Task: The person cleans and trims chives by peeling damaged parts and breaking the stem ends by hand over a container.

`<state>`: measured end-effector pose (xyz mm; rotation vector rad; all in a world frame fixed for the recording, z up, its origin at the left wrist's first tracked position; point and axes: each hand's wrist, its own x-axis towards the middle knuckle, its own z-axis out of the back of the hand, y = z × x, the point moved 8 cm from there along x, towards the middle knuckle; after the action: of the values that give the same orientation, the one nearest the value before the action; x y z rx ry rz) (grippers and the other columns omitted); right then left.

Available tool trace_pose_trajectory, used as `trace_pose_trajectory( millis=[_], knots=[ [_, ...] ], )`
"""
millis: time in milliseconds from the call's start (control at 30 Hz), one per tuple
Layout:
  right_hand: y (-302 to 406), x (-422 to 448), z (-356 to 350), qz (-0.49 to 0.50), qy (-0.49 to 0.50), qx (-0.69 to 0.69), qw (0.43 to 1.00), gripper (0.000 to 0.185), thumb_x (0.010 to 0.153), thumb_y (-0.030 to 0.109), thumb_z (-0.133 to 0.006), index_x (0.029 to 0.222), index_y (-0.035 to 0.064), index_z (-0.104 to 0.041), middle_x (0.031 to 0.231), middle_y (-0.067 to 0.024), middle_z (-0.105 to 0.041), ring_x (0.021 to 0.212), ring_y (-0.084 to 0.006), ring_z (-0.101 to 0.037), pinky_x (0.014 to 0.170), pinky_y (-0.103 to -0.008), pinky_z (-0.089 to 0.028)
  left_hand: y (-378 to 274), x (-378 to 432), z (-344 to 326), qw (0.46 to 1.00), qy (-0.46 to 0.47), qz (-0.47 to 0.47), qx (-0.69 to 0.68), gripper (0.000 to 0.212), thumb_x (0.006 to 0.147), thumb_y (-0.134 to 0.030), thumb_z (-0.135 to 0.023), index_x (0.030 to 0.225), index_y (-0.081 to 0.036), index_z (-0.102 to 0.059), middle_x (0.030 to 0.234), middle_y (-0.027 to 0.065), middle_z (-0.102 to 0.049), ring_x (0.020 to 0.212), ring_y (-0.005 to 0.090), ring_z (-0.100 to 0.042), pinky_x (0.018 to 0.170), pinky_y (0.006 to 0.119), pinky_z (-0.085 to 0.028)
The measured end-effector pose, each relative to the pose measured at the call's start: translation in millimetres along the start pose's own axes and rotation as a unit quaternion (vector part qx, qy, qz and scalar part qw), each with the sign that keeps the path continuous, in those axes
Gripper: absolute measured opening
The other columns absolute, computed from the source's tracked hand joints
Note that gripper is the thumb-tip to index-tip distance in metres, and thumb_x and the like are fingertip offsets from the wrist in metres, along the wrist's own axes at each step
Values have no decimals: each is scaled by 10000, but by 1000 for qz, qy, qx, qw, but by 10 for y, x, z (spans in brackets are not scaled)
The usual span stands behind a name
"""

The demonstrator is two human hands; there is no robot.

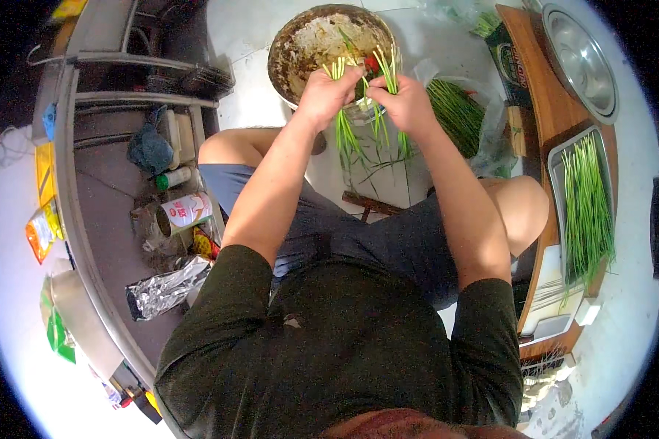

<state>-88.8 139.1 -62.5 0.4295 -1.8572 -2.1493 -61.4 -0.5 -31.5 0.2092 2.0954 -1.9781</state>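
My left hand point(328, 94) grips a small bunch of green chives point(349, 140), pale ends up and leaves hanging down. In my right hand point(405, 104) is another thin bunch of chives point(386, 70). The fingertips of both hands almost meet around a single stalk between the bunches. Just beyond the hands stands a round basin point(324, 41) with a heavily stained inside, and something red shows in it behind the fingers. Right of my right hand, a large bundle of chives point(457, 118) lies in a clear plastic bag point(494, 107).
On my right, a wooden bench point(527, 66) bears a steel bowl point(579, 60), a metal tray point(556, 164) of chives point(586, 208) and a white board point(549, 269). To my left, a shelf unit point(104, 186) holds a can point(186, 213) and crumpled foil point(167, 288). Loose leaves lie on the tiles.
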Motion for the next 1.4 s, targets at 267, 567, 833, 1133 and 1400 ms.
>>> trace_pose_trajectory(
  millis=[267,567,833,1133,1400],
  knots=[
    [28,1,56,6,-28,3,1000,272,760,286,-689,881,43,-682,780,-126,-681,726,-226,-649,693,-339,-489,106,15,-18,997,4,-4,78,157,843,-131,-615,701,-66,-600,595,-54,-512,517,44,-414,477,240,-328],
    [-4,0,120,14,-24,-48,998,176,777,162,-692,869,16,-659,752,-16,-649,674,-100,-560,655,-268,-455,-95,177,469,979,-195,-42,-36,143,822,-137,-633,732,-53,-561,579,0,-518,468,101,-444,430,275,-341],
    [-90,21,93,-69,-26,49,996,154,772,132,-668,879,22,-664,725,-4,-624,638,-82,-517,595,-246,-409,-89,181,713,957,-283,-44,-41,168,814,-180,-695,831,-25,-633,639,12,-554,496,102,-461,455,290,-378],
    [-92,15,8,-71,3,71,995,150,773,117,-671,876,10,-649,737,0,-622,660,-87,-538,613,-235,-414,140,33,-46,998,-40,-18,38,96,837,-139,-681,866,-58,-637,723,-28,-596,595,56,-489,536,220,-390],
    [-152,37,34,-53,-2,41,998,297,725,293,-678,863,30,-694,781,-106,-696,737,-211,-652,711,-326,-491,104,24,-5,995,-28,-9,97,117,870,-168,-644,844,-56,-626,706,-27,-574,604,62,-495,531,237,-389]
  ],
)
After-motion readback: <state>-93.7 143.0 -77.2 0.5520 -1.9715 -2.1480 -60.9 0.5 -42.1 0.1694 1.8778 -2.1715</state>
